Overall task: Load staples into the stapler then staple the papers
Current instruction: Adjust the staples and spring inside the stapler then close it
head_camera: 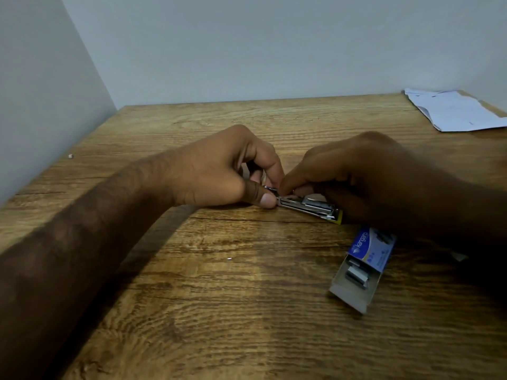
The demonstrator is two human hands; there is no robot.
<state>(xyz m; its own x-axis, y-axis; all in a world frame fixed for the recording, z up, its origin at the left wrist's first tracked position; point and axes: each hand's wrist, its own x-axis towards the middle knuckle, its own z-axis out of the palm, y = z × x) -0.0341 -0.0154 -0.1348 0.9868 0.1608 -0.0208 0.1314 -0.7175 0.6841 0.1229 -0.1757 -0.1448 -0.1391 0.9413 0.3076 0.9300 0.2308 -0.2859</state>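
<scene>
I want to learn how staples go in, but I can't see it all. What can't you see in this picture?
- The stapler: head view, the left hand and right hand cover much of it; whether staples sit in the channel is hidden.
- The staple box: head view, small print too tiny to read.
- The papers: head view, cut off by the right edge; writing too small.

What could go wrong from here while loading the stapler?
1. The left hand and right hand crowd fingertips at the stapler's exposed metal channel: a pinch, or a crookedly seated strip that jams, seems possible.
2. The open staple box lies close beside the right forearm, drawer slid out; a nudge might spill staples over the table.
</scene>
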